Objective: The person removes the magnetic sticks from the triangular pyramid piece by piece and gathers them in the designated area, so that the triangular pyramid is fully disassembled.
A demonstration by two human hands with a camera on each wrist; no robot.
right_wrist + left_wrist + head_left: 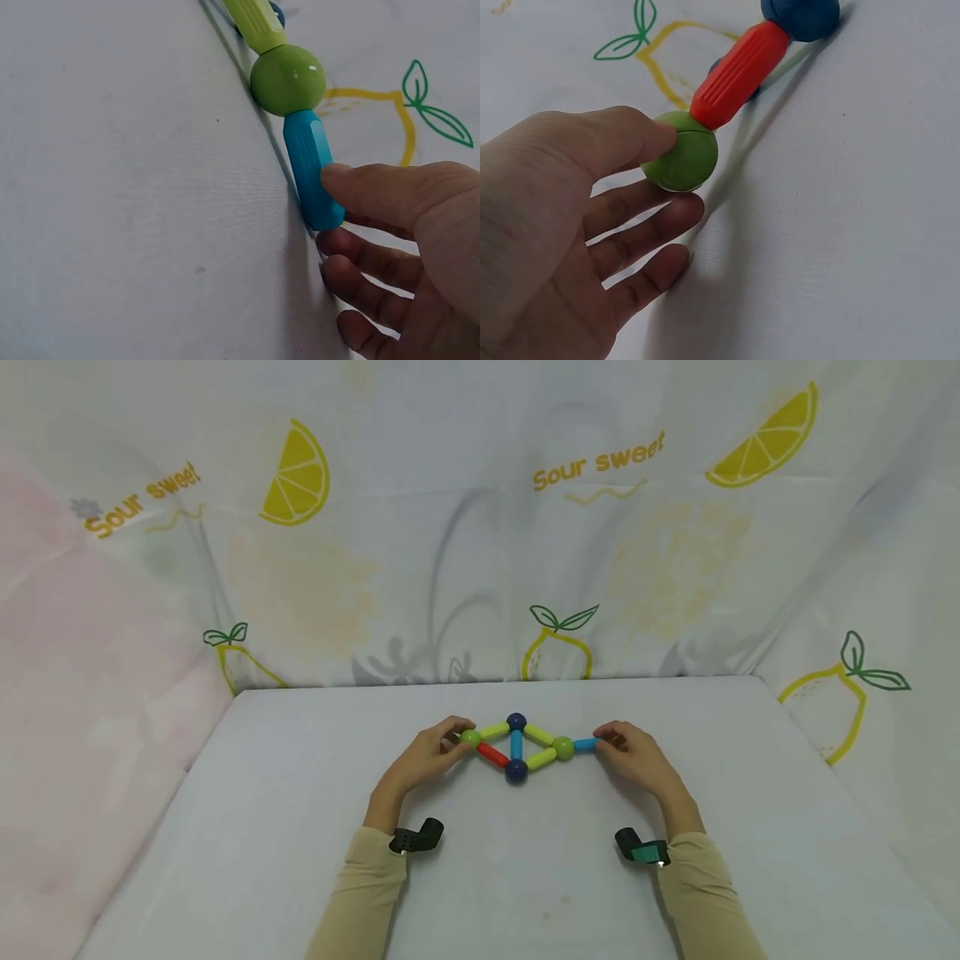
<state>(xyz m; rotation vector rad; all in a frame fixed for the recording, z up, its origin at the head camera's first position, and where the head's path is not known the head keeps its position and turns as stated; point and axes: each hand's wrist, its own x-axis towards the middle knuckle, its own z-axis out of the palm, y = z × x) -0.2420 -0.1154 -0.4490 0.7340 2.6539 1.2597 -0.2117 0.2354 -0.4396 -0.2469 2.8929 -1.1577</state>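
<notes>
A flat diamond of toy rods and balls lies on the white table in the head view. Its left corner is a green ball (682,157), which my left hand (431,750) pinches between thumb and fingers. From there a red rod (492,755) runs to the near dark blue ball (516,771), and a yellow-green rod (495,731) to the far dark blue ball (516,722). Between those two balls stands a blue rod (516,745). A second green ball (288,80) forms the right corner. Sticking out from it is another blue rod (309,165), whose free end my right hand (633,756) pinches.
Around the shape spreads the white tabletop (517,877). A pale cloth (420,527) printed with lemons hangs behind the table's far edge. Both wrists carry dark camera bands, the left band (417,836) and the right band (642,847).
</notes>
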